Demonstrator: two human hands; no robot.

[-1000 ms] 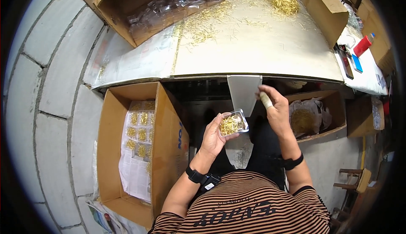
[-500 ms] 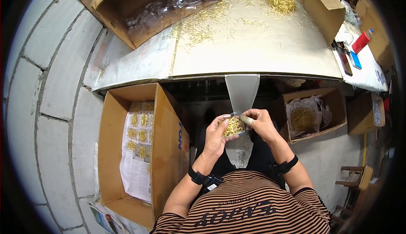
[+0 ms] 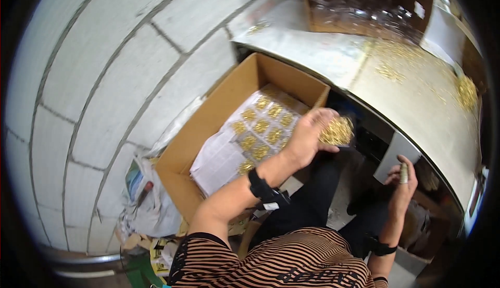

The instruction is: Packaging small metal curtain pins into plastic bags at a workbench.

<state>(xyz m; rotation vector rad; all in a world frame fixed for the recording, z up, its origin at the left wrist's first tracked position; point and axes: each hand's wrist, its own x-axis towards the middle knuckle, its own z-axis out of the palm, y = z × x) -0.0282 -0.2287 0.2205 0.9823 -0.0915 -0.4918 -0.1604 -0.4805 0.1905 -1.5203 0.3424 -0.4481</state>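
Observation:
My left hand [image 3: 308,134] is closed around a small clear plastic box [image 3: 345,145] heaped with thin gold-coloured metal pieces [image 3: 336,129]. It holds the box beside the right wall of a large cardboard carton [image 3: 208,134]. Inside that carton, similar clear boxes of gold pieces [image 3: 261,126] lie in rows on white paper [image 3: 216,163]. My right hand [image 3: 402,184] is away to the right, near a pale upright panel [image 3: 398,155] under the table. Its fingers are loosely apart with nothing visible in them, and one finger has a pale wrap round it.
A worktop [image 3: 411,92] bears scattered gold pieces and a heap of them [image 3: 466,93]. On it stands a cardboard box of empty clear cases [image 3: 359,9]. A second carton [image 3: 424,225] sits low on the right. Plastic bags [image 3: 156,204] lie left of the large carton.
The view has turned left toward the large carton. My left hand has carried the filled box toward it. My right hand has come off the box and is now apart.

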